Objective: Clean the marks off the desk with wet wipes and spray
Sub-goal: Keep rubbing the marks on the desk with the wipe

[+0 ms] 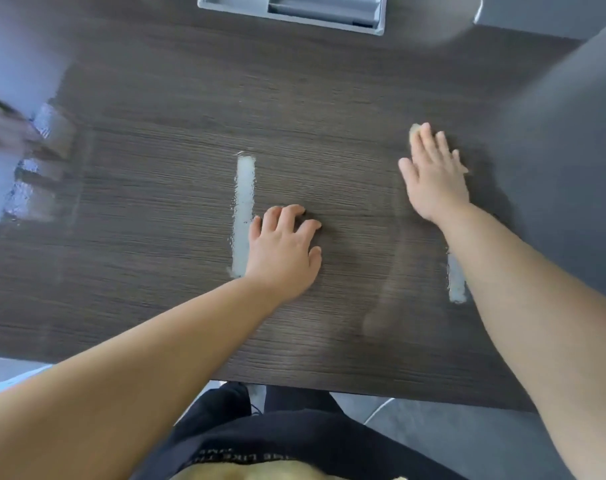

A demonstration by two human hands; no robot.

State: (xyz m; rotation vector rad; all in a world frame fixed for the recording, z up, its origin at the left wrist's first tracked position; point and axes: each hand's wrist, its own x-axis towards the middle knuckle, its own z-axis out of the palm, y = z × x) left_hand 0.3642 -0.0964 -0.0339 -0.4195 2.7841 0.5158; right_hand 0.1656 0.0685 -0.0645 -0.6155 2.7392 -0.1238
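While flat, right hand (434,178) atop wipe (414,132)

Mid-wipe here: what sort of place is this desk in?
Probably an office or meeting room: a dark wood-grain desk with a grey recessed cable tray set into its far edge, and grey floor tiles below the near edge.

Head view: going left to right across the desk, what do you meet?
Wet-looking patches → long white mark → left hand → right hand, flat on a wipe. The short white mark overlaps the right arm, so it is left out.
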